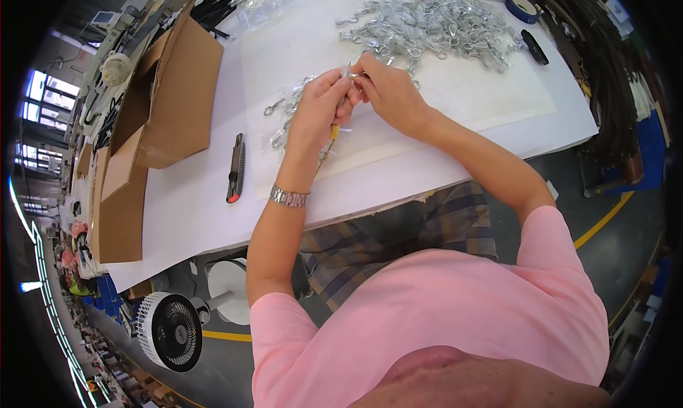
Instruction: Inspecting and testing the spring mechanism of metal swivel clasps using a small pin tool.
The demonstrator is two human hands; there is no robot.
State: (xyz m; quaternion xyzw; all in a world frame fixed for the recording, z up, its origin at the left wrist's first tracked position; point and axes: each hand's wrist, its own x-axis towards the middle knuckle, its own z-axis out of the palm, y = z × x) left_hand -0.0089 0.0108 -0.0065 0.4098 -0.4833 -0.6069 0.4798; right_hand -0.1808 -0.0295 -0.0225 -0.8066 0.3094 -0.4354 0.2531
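Note:
My left hand (327,101) and my right hand (395,98) meet over the white table, fingers pinched together. Between their fingertips is a small metal piece in clear plastic (346,71), mostly covered by the fingers. A small heap of metal hooks in clear bags (279,127) lies beside and partly under my left hand. Below that hand a thin tool with a yellow part (334,133) sticks out; I cannot tell whether it is held. Farther off, a large pile of bagged metal hooks (441,27) spreads across the table.
A cardboard box (186,88) with raised flaps stands at the left, a utility knife (236,170) near it. Blue tape (523,8) and a black object (534,47) lie at the far right. A fan (171,331) stands below the table's left edge.

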